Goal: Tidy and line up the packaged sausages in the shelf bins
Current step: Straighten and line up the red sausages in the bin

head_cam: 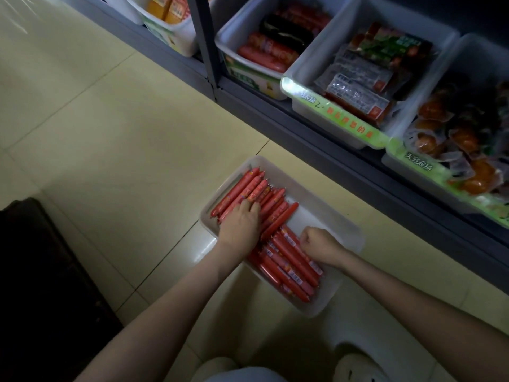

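In the bin (316, 213) on the floor, the released left grip (241, 226) lies flat along the long axis of the far sausages (242, 186); the crosswise near sausages (289, 266) touch the curled right grip (321, 245), whose hold cannot be told.

Sausages (292, 260) in floor tray: red-orange skins, small white and yellow label patches. Tray (325, 213): plain white. Floor tiles (124, 133): pale cream-yellow, thin dark grout lines. Shelf frame (275, 114): grey-blue. Bins (311, 56): white walls. Front strips (344, 119): bright green, white and orange characters. Cartons (168, 6): orange-yellow. Shelf sausages (278, 42): red, some black. Packets (355, 86): clear, white labels over red. Wrapped pieces (468, 139): orange-brown under clear film. Slipper (358, 368): white.
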`<action>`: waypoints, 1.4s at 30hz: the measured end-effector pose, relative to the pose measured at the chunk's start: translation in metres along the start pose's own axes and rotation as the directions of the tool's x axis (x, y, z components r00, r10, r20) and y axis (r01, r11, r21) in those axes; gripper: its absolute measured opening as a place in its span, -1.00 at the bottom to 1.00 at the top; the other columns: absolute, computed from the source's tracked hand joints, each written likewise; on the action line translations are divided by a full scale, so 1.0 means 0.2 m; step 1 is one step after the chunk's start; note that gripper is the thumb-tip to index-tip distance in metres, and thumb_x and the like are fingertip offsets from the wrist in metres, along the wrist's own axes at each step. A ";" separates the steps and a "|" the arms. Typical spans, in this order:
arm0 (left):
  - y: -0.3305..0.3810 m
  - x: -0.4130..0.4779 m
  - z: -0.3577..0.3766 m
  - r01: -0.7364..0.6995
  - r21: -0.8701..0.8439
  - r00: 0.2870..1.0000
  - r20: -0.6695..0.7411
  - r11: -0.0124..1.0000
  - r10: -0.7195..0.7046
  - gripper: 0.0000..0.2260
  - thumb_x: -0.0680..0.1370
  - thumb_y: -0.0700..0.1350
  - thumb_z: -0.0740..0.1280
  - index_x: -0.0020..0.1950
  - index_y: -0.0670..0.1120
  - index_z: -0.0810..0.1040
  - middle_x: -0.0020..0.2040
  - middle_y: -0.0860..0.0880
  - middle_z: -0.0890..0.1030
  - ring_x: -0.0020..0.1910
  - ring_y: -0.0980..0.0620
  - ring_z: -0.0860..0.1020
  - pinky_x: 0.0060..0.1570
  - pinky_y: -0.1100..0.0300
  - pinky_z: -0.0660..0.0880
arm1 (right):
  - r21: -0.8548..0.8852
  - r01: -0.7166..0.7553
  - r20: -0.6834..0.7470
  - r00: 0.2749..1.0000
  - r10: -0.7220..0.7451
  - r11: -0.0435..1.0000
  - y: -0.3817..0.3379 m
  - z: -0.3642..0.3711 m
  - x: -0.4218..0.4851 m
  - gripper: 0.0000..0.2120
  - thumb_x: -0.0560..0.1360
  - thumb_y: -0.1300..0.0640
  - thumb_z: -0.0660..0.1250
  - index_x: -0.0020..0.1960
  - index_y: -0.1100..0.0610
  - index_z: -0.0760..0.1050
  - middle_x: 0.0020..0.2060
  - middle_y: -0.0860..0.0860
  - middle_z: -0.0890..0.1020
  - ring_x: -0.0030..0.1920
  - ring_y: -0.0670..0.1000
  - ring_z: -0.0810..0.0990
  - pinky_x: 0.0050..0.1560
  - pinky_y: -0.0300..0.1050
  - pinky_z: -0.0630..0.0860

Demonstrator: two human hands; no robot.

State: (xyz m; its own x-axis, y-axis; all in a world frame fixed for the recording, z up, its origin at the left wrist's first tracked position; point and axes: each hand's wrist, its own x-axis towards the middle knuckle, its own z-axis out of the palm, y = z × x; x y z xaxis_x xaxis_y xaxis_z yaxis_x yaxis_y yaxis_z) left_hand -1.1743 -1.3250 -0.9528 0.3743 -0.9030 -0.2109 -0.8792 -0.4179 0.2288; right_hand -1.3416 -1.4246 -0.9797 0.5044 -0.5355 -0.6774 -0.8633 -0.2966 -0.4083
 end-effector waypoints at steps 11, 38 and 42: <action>0.03 -0.15 0.07 -0.288 -0.046 0.904 0.316 0.957 0.287 -0.56 0.63 -0.08 0.16 0.51 -0.06 0.21 0.50 -0.06 0.24 0.47 -0.04 0.22 0.45 0.13 0.10 | 0.002 0.017 0.159 0.987 -0.017 1.000 -0.03 -0.04 -0.15 -0.81 0.49 0.15 0.28 -0.25 0.03 0.33 -0.28 -0.08 0.50 -0.29 -0.13 0.47 -0.40 -0.33 0.30; 0.26 -0.25 -0.63 -0.510 -0.394 0.788 -0.570 0.765 0.232 -0.72 0.56 -0.03 0.20 0.11 -0.16 0.57 0.00 -0.03 0.65 -0.13 0.08 0.58 -0.13 0.27 0.44 | 0.100 0.885 -0.673 0.397 -0.624 0.455 -0.43 -0.50 -0.68 -0.79 0.46 0.12 0.37 0.09 -0.02 0.54 -0.02 -0.21 0.55 0.02 -0.03 0.56 0.03 -0.09 0.52; 0.30 -0.27 -0.68 -0.535 -0.355 0.758 -0.603 0.767 0.250 -0.74 0.57 -0.06 0.20 0.10 -0.18 0.58 -0.07 -0.02 0.65 -0.12 0.15 0.52 -0.14 0.57 0.30 | 0.065 0.912 -0.735 0.319 -0.599 0.406 -0.43 -0.47 -0.70 -0.79 0.49 0.12 0.35 0.12 0.00 0.49 -0.01 -0.22 0.52 0.01 0.00 0.55 0.01 -0.08 0.53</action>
State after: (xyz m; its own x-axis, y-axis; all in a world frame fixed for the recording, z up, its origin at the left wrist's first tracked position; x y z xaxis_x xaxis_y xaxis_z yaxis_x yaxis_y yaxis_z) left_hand -1.2067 -1.3140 -0.7982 0.2415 -0.8487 0.4706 -0.7698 0.1277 0.6253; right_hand -1.3396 -1.3987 -0.7929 0.6647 -0.5741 0.4781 0.1108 -0.5571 -0.8230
